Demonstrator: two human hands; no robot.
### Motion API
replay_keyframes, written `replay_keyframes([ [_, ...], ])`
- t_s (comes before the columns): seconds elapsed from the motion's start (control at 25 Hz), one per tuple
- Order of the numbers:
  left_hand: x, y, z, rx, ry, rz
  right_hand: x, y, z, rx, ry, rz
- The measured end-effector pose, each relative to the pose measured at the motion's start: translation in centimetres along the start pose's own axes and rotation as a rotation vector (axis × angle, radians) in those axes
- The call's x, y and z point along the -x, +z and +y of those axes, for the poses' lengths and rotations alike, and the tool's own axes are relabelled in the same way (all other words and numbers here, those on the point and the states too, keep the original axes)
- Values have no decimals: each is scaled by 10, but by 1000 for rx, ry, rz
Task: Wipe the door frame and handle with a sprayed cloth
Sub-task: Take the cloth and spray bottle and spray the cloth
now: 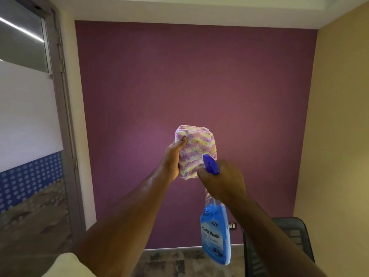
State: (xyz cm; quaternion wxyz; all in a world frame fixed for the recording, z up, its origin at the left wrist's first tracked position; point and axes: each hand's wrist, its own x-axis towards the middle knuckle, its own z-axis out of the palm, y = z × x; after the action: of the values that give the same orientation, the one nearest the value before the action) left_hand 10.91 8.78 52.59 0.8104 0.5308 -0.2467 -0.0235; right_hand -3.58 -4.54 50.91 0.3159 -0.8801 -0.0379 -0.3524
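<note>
Right hand [221, 181] clamped round the spray bottle [215, 232] neck, nozzle almost touching the cloth [196, 150]. Left hand [173, 158] grips the folded cloth upright, thumb on its front. Risk: nozzle looks aimed past the cloth edge, so mist could hit the purple wall [195, 86]. Door frame [65, 116] far left, unwiped, handle not in view.

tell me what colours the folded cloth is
Head view: the fluffy folded cloth has purple, pale yellow and white patches.
</note>
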Motion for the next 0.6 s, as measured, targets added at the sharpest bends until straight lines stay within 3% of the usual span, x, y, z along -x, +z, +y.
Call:
replay_keyframes([
  [0.6,4,8,14,12,13,-24,33,-6,58,67,99,-20],
])
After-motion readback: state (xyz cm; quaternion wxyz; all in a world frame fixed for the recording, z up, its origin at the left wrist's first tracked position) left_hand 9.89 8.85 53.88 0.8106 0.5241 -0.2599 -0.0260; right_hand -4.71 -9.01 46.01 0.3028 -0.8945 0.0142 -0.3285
